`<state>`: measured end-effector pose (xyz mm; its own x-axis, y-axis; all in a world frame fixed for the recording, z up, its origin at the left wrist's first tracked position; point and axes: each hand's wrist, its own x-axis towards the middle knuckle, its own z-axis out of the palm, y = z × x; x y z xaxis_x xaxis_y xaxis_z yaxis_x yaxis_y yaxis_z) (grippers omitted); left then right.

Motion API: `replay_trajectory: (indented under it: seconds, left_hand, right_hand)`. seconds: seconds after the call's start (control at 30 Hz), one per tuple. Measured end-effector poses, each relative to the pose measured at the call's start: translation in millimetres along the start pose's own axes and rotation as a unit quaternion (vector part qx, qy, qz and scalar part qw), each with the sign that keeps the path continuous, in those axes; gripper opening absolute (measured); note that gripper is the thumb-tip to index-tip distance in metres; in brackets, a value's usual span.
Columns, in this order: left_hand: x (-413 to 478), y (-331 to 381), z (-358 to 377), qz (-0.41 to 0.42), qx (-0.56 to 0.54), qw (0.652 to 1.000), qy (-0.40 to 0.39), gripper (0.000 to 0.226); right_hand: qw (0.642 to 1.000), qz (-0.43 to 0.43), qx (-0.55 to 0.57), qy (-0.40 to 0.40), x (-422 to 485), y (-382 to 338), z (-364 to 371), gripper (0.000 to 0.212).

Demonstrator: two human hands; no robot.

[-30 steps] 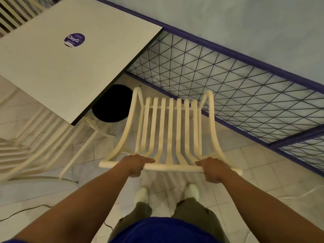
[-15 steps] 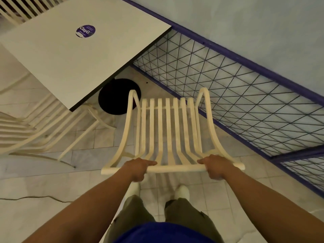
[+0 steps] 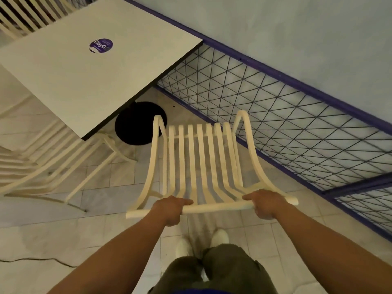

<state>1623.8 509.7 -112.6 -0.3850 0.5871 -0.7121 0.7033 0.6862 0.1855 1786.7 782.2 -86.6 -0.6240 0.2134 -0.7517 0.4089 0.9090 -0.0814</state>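
1. Dead centre: the cream slatted chair, its top rail nearest the person, the left hand and right hand gripping that rail well apart.
2. Ahead-left: the white square table, a round purple sticker on top, a black round base beneath.
3. Right of the chair, just beside it: the purple-framed black wire-mesh fence.
4. Far left: a second cream slatted chair, partly under the table's near edge.

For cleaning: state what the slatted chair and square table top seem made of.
Cream slatted chair: probably painted metal or plastic; thin curved bars, smooth matte coat. White square table top: likely laminate board; flat matte face, dark edge band.
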Motion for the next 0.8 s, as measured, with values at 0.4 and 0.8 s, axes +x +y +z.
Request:
replay_trajectory:
  seconds: [0.4, 0.8]
  left_hand:
    - [0, 4, -1, -0.027, 0.009, 1.000, -0.005, 0.075]
    - [-1, 34, 0, -0.064, -0.029, 0.997, -0.016, 0.078]
  right_hand:
    - [0.999, -0.034, -0.010, 0.014, 6, 10, 6, 0.067]
    - [0.993, -0.089, -0.070, -0.013, 14, 39, -7, 0.068]
